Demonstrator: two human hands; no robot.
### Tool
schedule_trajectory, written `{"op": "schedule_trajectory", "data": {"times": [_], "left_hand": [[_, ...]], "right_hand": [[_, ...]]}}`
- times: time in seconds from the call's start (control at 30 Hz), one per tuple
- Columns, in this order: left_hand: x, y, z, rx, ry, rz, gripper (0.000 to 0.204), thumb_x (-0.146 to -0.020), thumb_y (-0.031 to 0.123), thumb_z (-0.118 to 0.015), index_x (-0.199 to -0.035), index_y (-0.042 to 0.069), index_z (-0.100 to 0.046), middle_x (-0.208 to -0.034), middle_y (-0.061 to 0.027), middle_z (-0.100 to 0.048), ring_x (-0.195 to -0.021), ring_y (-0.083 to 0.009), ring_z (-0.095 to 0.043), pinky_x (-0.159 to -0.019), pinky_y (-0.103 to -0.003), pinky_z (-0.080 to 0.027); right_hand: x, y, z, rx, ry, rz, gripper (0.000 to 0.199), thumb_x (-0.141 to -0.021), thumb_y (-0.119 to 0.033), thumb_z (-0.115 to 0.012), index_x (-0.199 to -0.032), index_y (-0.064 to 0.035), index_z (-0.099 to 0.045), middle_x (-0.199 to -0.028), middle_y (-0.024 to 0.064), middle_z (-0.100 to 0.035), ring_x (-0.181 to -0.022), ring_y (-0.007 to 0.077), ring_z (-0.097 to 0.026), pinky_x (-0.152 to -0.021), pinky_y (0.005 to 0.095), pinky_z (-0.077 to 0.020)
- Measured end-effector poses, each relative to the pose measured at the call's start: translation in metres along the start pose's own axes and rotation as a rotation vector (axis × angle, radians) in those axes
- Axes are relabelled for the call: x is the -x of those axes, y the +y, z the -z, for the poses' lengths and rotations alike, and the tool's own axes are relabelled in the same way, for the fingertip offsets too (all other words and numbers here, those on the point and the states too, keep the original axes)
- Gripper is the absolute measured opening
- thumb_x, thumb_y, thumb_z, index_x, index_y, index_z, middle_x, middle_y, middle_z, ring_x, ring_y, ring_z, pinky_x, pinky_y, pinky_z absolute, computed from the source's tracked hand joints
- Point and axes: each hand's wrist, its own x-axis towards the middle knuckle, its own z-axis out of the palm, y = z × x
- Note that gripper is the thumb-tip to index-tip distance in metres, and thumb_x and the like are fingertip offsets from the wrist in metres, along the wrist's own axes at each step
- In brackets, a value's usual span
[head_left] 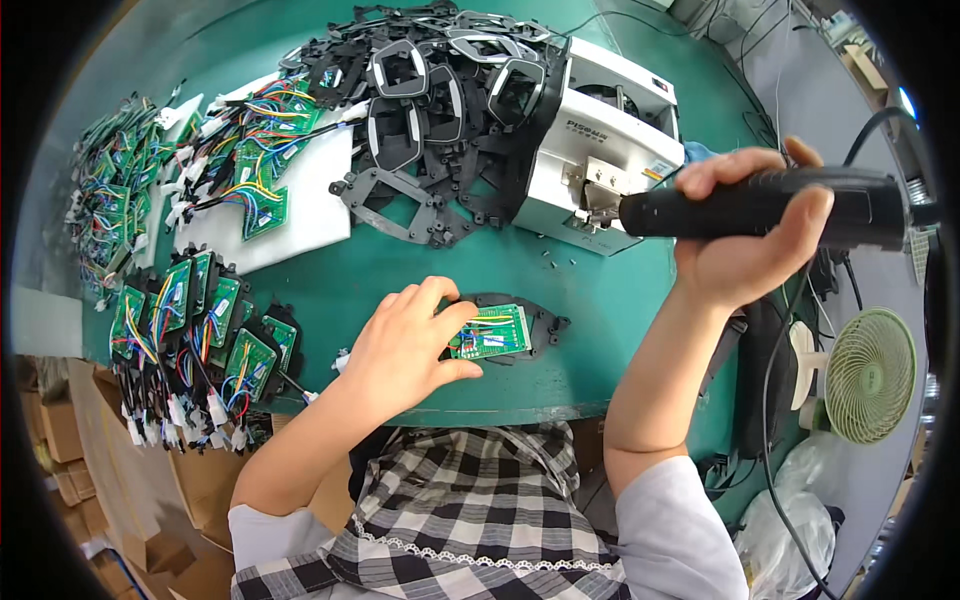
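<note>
the green desk (400,270) carries everything, and the white machine (600,150) at its far side is your landmark. to the left of the white machine, touching its side, lies a heap of black plastic frames (430,90). further left of the machine sits a white foam sheet (300,215) with wired green boards on it, and well to the left and nearer to you stands a row of wired boards set in black frames (200,330) at the desk's edge. to the right of the machine, below the desk's level, a small pale green fan (868,375) stands.

your right hand (745,225) is clenched around a black electric screwdriver (760,208), held level just right of the machine, its tip pointing at the machine's front. your left hand (405,345) rests well in front of the machine, near the desk's edge, fingers pressing down on a green circuit board (492,332). the board lies flat in a black frame (545,325), coloured wires across its top.
</note>
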Motion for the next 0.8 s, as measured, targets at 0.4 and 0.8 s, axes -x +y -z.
{"op": "schedule_trajectory", "data": {"times": [0.4,0.8], "left_hand": [[0.004,0.002,-0.007,0.010,0.039,-0.002,0.050,-0.068,0.027,-0.081,-0.109,0.008,-0.061,-0.104,-0.0086,-0.053,-0.093,-0.0286,-0.055,-0.081,-0.040,-0.045],[0.000,-0.002,0.003,-0.030,0.174,-0.082,0.046,-0.062,0.027,-0.082,-0.100,0.010,-0.062,-0.104,-0.0067,-0.057,-0.098,-0.0287,-0.054,-0.086,-0.042,-0.040]], "right_hand": [[0.004,0.012,-0.025,0.096,-0.068,0.046,0.041,-0.084,-0.025,-0.071,-0.102,0.0071,-0.052,-0.062,0.0071,-0.058,-0.047,0.0135,-0.058,-0.048,0.0242,-0.0460],[0.039,0.000,0.005,-0.006,-0.042,-0.196,0.062,-0.086,-0.041,-0.061,-0.113,0.0107,-0.041,-0.062,0.0139,-0.056,-0.043,0.0200,-0.055,-0.041,0.0297,-0.0471]]}}
